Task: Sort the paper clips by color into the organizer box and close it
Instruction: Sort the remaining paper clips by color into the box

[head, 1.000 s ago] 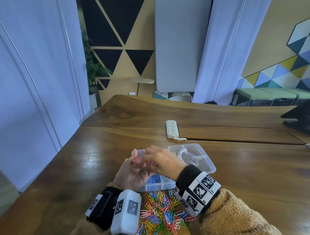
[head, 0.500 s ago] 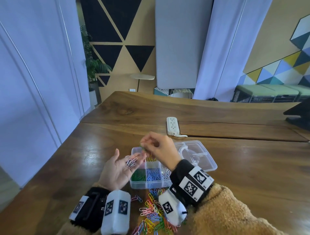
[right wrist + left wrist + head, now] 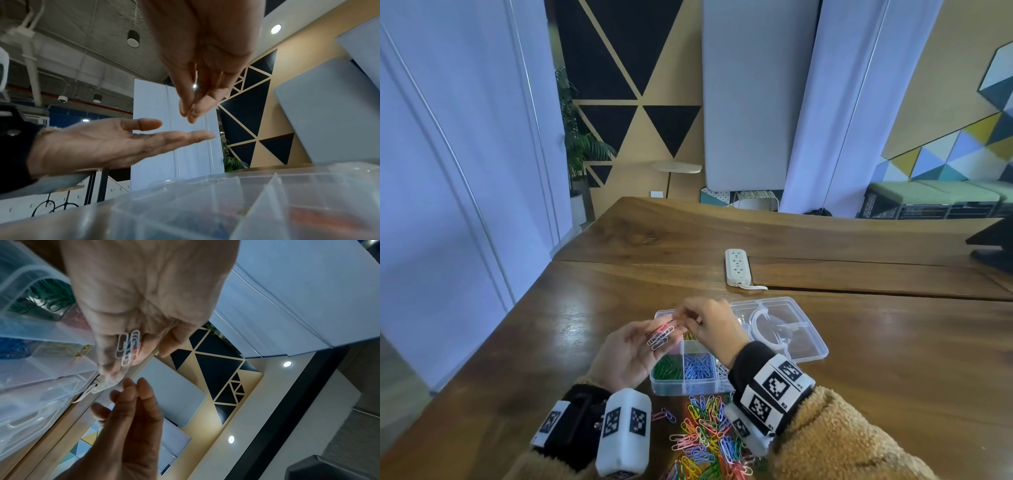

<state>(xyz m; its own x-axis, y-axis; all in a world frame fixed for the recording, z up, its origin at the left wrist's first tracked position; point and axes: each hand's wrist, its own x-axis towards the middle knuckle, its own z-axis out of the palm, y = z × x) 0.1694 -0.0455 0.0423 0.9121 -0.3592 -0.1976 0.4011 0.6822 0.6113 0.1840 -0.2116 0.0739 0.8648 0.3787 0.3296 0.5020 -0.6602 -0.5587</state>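
Observation:
My left hand [image 3: 628, 353] lies palm up beside the organizer box's [image 3: 685, 385] left side, fingers straight. A few white and pink paper clips [image 3: 661, 337] rest on them, seen close in the left wrist view as paper clips [image 3: 129, 348]. My right hand [image 3: 688, 318] hovers over those clips with its fingertips [image 3: 191, 112] drawn close together; I see nothing held between them. The clear box holds green clips [image 3: 666, 368] and blue clips [image 3: 698, 366], and its lid [image 3: 784, 329] lies open to the right. A mixed pile of clips [image 3: 705, 442] lies in front of the box.
A white power strip [image 3: 738, 267] lies on the wooden table [image 3: 859, 359] behind the box. A dark object [image 3: 993, 246] stands at the table's far right edge. Two stray clips [image 3: 664, 415] lie left of the pile.
My right hand went from my left palm up over the box's far compartments, then came back down to the clips on my left fingers. My left hand stayed palm up and drifted toward the box.

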